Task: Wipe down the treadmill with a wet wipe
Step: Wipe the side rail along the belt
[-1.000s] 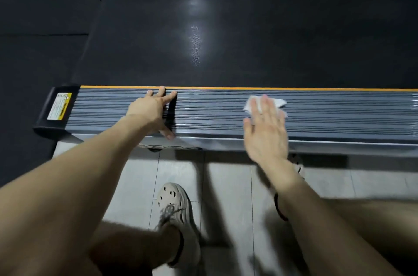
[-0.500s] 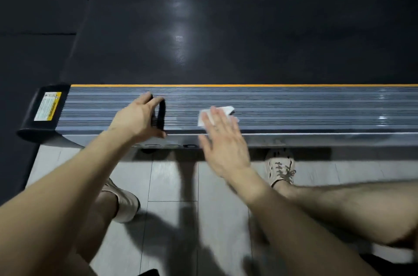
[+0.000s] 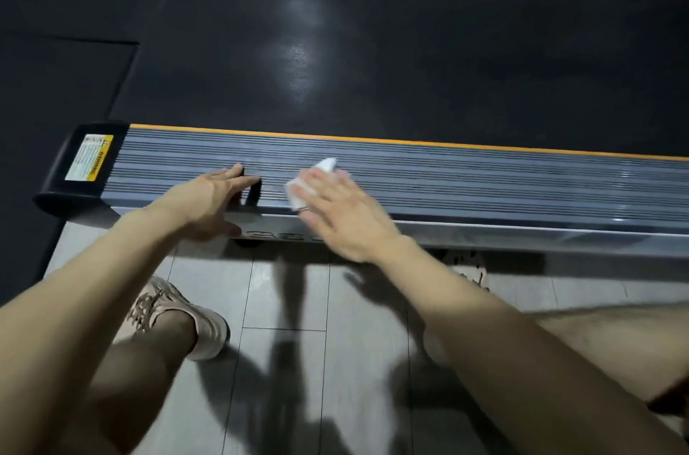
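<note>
The right hand (image 3: 346,214), fingers flat, presses the wet wipe (image 3: 323,168) on the treadmill side rail (image 3: 484,186); it has slid toward 9 o'clock, now near the left hand (image 3: 208,197), spread flat on the rail; the 9 o'clock end likely remains unwiped

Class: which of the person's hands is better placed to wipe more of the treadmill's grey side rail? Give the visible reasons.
Right, probably. The right hand presses the wet wipe flat on the side rail; the left hand holds no wipe and rests on the rail's edge.
</note>
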Demonstrator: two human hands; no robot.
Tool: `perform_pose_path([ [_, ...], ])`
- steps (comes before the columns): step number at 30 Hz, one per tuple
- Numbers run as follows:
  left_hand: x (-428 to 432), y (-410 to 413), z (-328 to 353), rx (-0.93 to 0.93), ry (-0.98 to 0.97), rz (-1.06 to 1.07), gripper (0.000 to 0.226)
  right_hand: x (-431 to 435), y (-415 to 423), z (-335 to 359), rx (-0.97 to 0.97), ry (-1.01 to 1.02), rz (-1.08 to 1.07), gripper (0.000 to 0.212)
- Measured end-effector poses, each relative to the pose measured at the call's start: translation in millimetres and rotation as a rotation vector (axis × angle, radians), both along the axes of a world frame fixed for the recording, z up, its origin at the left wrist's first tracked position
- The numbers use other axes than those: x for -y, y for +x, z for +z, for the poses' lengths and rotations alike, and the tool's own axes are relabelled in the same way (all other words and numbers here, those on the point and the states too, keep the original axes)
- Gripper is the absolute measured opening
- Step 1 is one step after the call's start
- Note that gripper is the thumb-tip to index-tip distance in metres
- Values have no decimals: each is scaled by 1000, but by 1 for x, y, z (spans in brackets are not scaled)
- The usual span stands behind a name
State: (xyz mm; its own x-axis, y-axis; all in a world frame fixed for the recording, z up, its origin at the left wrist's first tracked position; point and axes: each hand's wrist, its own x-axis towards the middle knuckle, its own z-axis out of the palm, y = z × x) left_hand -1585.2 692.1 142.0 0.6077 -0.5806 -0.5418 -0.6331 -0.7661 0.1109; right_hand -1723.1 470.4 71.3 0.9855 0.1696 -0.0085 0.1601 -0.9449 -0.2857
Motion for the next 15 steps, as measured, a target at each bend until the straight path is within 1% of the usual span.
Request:
perform_pose_path([
  [1,-1,2,3,-1,-8,-4,111,26,-13,-5,46,-38,-122,57],
  [2,0,1,5,10,-13,-4,108,58,-26,-11,73,-98,-308,58],
  [3,2,0,7,27,-12,-8,105,89,-40,-13,69,-150,-559,61],
  [4,5,-3,8,46,-8,-15,101,110,-51,-13,48,-158,-817,66],
  [5,8,-5,9,68,-8,-21,96,114,-57,-12,27,-112,-1019,72],
  [6,10,-8,10,85,-6,-16,92,97,-56,-10,39,-58,-1121,74],
  [7,11,-9,10,95,0,-14,91,63,-50,-10,90,-31,-1083,73],
  [8,11,-8,10,91,16,-21,93,22,-40,-13,143,-11,-921,69],
  [9,11,-5,11,75,28,-32,96,-20,-28,-15,182,21,-680,66],
  [10,10,-3,10,51,32,-38,97,-61,-20,-16,174,43,-434,63],
  [11,9,-3,11,42,28,-43,96,-90,-16,-15,132,38,-257,62],
  [12,9,-4,11,45,30,-48,94,-102,-15,-14,107,8,-171,61],
  [13,10,-7,11,45,33,-54,92,-95,-16,-15,113,-4,-167,61],
  [15,10,-16,11,40,19,-50,91,-53,-38,-20,145,-85,-285,61],
])
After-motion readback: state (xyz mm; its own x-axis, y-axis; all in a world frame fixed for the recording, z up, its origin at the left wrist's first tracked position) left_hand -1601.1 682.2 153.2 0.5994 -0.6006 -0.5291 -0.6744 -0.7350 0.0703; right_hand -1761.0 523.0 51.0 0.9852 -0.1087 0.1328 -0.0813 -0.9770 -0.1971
